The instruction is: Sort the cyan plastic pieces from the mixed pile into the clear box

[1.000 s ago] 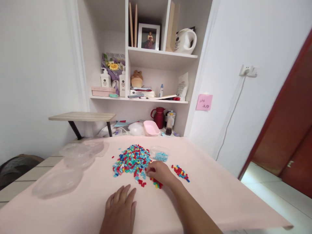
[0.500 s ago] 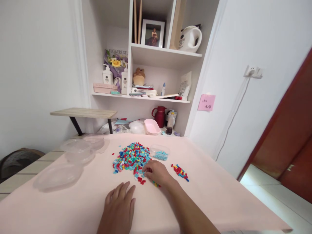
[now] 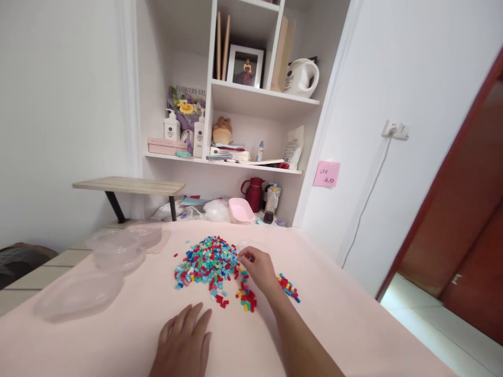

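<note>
Through the head camera I saw the left hand (image 3: pixel 183 343) lying open, palm down on the smooth pink tablecloth (image 3: pixel 141 335), probably for support. The right hand (image 3: pixel 258 266) was beside the heap of small multicoloured plastic pieces (image 3: pixel 210 259), fingertips drawn close to suit tiny pieces, though I couldn't tell whether they gripped one. A red, blue and yellow cluster (image 3: pixel 288 289) lay apart, perhaps to prevent mixing.
</note>
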Demonstrator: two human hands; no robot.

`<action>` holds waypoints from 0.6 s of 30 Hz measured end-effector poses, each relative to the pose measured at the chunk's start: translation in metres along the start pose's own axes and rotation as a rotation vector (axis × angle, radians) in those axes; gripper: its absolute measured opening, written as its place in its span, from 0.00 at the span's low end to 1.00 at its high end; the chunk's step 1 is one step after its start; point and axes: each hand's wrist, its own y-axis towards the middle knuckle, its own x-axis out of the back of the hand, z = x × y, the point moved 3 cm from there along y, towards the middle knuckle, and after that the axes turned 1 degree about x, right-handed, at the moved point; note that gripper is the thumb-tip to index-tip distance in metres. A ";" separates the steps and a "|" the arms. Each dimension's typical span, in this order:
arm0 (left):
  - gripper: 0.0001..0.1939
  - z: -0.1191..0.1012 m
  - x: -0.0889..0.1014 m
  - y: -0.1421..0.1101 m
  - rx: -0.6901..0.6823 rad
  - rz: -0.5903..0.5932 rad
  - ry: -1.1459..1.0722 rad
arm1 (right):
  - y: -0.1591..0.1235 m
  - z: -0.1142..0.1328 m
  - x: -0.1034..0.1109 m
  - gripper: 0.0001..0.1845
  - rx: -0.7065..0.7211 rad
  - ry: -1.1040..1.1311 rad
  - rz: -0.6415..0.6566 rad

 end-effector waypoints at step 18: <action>0.20 -0.002 0.001 -0.005 -0.036 -0.078 0.013 | -0.015 0.014 -0.016 0.10 0.153 0.256 0.274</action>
